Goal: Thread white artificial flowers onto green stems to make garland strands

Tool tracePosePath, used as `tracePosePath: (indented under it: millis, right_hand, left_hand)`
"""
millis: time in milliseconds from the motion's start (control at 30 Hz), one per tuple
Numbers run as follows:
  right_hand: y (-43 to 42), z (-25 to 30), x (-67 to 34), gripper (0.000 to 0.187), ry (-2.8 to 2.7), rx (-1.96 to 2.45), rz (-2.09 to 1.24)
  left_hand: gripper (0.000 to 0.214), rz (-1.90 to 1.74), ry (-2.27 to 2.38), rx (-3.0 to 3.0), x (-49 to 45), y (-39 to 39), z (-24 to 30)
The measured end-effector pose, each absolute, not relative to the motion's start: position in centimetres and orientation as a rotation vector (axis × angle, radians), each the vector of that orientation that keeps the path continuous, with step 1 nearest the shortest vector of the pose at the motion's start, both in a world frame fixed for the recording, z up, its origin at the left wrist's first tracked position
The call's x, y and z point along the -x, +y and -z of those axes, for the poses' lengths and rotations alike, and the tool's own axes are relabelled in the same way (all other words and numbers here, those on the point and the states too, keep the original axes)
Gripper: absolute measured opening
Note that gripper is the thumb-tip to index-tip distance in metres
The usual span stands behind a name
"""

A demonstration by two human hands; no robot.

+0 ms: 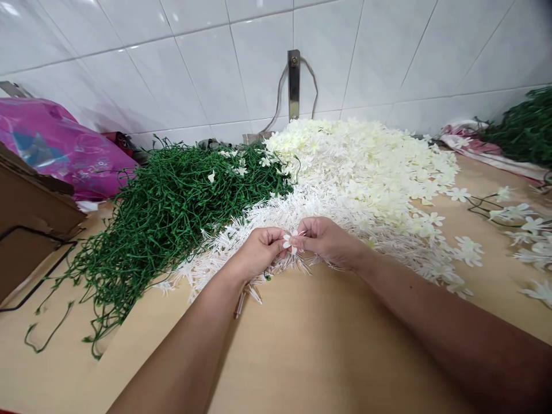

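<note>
Between the fingertips of both hands is a small white artificial flower [290,242]. My left hand [264,248] is closed in a pinch at its left side. From the right, my right hand [328,241] pinches it between thumb and fingers, with a thin white piece showing by the fingertips. Just behind and below the hands lies a heap of thin white plastic stamens or stems [224,244]. Cream and white artificial petals [366,155] form a pile beyond it. Green plastic stems [172,195] make a tangled heap to the left.
A pink plastic bag [64,144] and a cardboard box [34,213] stand at the left. Finished-looking white flowers [535,241] lie at the right, with more green stems [526,126] on a cloth behind. A metal bracket [294,83] is fixed to the tiled wall.
</note>
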State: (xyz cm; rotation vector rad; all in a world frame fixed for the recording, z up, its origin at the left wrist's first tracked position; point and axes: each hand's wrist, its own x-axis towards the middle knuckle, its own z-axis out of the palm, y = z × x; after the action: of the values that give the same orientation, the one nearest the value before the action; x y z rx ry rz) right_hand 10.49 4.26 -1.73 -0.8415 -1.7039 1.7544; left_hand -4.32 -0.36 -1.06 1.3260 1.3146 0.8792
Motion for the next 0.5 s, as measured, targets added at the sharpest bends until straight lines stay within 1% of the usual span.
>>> tracePosePath:
  millis: [133,267,400,500]
  right_hand:
    - [4.2,1.4,-10.4,0.028,-1.502,0.888,-1.853]
    - [4.3,1.2,-10.8,0.03,-1.323,0.803,-2.012]
    - [4.5,1.1,-11.2,0.026,-1.313,0.72,-2.068]
    - [4.7,1.1,-11.4,0.022,-1.353,0.654,-2.112]
  left_hand:
    - [0.023,-0.885,1.354,-1.317,4.1,-0.3,0.9]
    - [0.025,-0.867,1.379,-1.324,3.7,-0.3,0.4]
    - [0.024,-0.814,1.409,-1.348,3.5,-0.3,0.0]
    - [0.028,-0.772,1.424,-1.395,3.7,-0.4,0.1]
